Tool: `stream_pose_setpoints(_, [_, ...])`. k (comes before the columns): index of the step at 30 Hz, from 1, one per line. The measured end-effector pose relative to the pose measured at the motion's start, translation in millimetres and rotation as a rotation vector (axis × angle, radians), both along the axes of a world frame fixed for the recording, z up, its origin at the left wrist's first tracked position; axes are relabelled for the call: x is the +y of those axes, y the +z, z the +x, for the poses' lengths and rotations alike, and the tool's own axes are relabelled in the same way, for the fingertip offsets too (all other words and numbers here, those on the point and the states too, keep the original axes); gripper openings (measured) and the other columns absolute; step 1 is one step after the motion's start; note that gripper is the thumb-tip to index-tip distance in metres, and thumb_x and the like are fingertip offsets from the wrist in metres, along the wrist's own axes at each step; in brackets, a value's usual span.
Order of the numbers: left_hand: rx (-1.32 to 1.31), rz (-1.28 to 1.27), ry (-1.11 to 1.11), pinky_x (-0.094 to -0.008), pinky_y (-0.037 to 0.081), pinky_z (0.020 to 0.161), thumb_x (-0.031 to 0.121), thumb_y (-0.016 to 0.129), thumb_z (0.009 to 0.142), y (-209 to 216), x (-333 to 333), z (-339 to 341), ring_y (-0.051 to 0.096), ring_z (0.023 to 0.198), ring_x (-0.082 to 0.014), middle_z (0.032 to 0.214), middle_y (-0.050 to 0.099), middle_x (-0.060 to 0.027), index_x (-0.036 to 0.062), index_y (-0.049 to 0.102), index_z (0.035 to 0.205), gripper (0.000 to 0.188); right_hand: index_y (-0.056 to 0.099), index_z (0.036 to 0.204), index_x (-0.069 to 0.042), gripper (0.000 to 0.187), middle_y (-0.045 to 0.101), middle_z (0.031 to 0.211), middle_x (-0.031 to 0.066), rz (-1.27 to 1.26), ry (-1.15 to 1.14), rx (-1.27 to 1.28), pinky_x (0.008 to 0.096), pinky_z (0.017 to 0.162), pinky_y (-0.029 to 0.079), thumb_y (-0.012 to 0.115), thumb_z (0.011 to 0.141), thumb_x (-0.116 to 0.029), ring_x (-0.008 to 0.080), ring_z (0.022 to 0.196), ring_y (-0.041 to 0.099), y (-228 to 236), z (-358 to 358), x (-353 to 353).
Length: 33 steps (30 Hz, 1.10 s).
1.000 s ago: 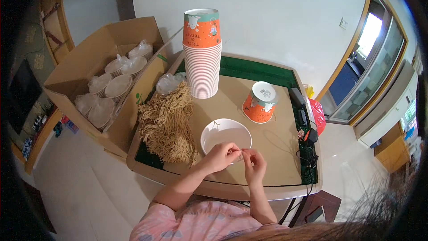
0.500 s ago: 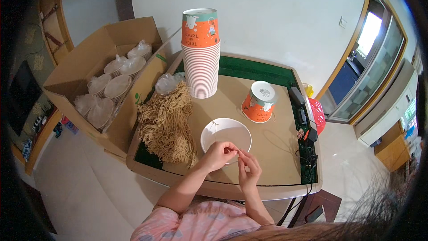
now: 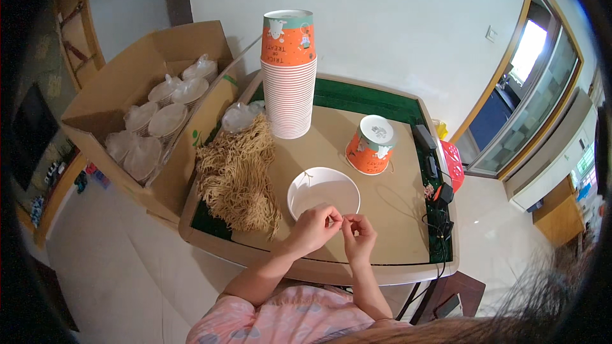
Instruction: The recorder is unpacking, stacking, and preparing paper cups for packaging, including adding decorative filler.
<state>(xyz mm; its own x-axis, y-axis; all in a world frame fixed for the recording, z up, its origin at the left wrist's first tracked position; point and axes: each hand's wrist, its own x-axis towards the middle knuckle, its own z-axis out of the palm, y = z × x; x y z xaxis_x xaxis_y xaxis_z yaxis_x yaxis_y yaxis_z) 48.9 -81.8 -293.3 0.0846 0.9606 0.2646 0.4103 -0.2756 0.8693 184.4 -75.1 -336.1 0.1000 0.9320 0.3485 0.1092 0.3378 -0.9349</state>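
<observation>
My left hand and my right hand meet fingertip to fingertip over the near rim of a white paper bucket. Both are closed in a pinch; whatever lies between the fingers is too small to make out. The bucket stands mouth up, and a short bit of tan cord shows at its far inner wall. To its left lies a big tangled bundle of tan cords. Beyond it on the right, an orange and green paper bucket rests upside down, a thin cord loop beside its rim.
A tall stack of upturned paper buckets rises at the table's back, near a clear plastic bag. At left, a large open cardboard box holds several plastic-wrapped stacks. Black adapters and cables line the table's right edge.
My hands have shifted slightly, still pinched close together over the bucket's near rim. My right fingers are bent more. The bucket and cord bundle have stayed in place.
</observation>
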Motion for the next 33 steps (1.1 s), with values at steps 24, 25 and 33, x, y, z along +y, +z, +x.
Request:
stream_pose_setpoints(24, [-0.094, 0.059, 0.091, -0.0295, 0.048, 0.057, 0.009, 0.061, 0.08, -7, 1, -4, 0.063, 0.063, -0.0188, 0.074, 0.065, -0.0104, 0.0018, 0.062, 0.085, 0.009, 0.058, 0.084, -0.003, 0.008, 0.056, 0.07, -0.0029, -0.033, 0.095, -0.057, 0.0165, 0.049, 0.033, 0.064, 0.08, -0.002, 0.0005, 0.056, 0.042, 3, -1, -4])
stream_pose_setpoints(25, [-0.09, 0.051, 0.085, -0.0293, 0.049, 0.057, 0.009, 0.061, 0.079, -7, 2, -4, 0.063, 0.063, -0.0188, 0.074, 0.065, -0.0102, 0.0018, 0.062, 0.085, 0.009, 0.058, 0.083, -0.002, 0.006, 0.057, 0.07, -0.0014, -0.041, 0.083, -0.065, 0.0174, 0.049, 0.035, 0.064, 0.08, -0.003, 0.002, 0.056, 0.042, 3, -1, -4])
stream_pose_setpoints(33, [-0.114, 0.049, 0.061, -0.0299, 0.05, 0.059, 0.007, 0.061, 0.079, -7, 1, -2, 0.064, 0.066, -0.0203, 0.076, 0.066, -0.011, 0.0002, 0.062, 0.084, 0.009, 0.064, 0.087, -0.001, 0.006, 0.056, 0.066, 0.0002, 0.03, 0.016, -0.094, 0.0184, 0.049, 0.036, 0.061, 0.082, -0.003, 0.0038, 0.056, 0.044, -1, 0, -3])
